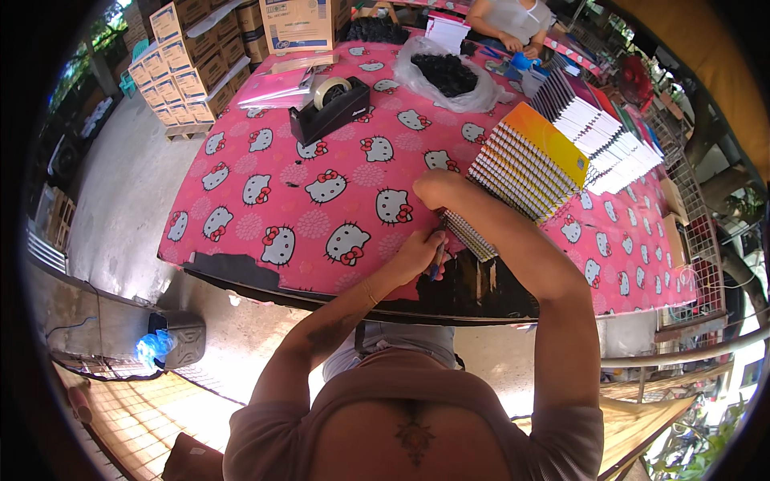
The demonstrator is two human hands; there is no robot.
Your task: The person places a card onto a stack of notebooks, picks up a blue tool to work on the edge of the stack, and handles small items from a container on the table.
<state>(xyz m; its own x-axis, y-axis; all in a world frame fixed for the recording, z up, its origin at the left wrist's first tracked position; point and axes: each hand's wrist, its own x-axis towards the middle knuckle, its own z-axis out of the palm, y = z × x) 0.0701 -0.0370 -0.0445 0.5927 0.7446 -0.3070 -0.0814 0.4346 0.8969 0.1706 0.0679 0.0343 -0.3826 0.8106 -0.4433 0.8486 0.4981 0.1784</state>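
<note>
My left hand point(423, 253) is closed around a small dark hand tool with a bit of blue point(437, 263), held by the end of a spiral-bound notebook near the table's front edge. Its kind is not clear. Just beyond, my right hand point(435, 189) is curled over the far end of that spiral-bound notebook point(472, 236), whose wire coil and page edges show below my forearm. The right fingers are mostly hidden. Beside my right forearm lies a pile of yellow-orange spiral notebooks point(539, 148), their coils facing left.
On the pink patterned table point(301, 216) stand a black tape dispenser point(330, 112), plastic-wrapped pink packs point(277, 84) and a plastic bag of black coils point(449, 76). Tall notebook stacks point(597, 132) rise at right. Another person point(513, 28) works at the far side. Cartons point(188, 60) are piled back left.
</note>
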